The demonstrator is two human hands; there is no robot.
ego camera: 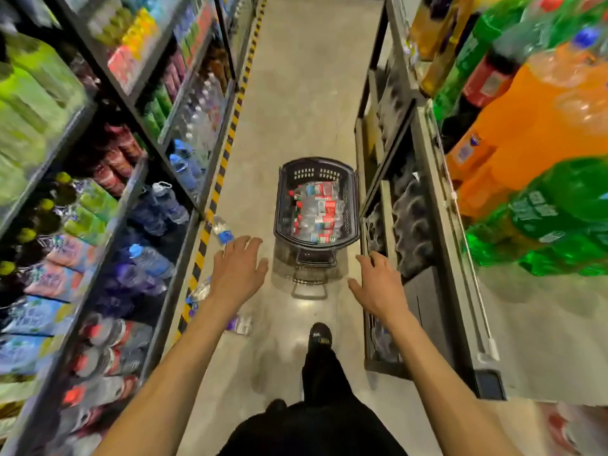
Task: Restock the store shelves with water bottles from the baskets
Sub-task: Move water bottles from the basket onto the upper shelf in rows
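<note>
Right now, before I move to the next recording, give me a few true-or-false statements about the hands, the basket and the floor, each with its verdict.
1. The basket stands on the floor and holds water bottles. True.
2. The left hand grips a bottle. False: it is open and holds nothing.
3. The right hand is open with its fingers spread. True.
4. No bottles lie loose on the floor. False: a blue-labelled bottle lies just beyond the left hand.
5. Both hands rest on the basket. False: both are short of it and neither touches it.
</note>
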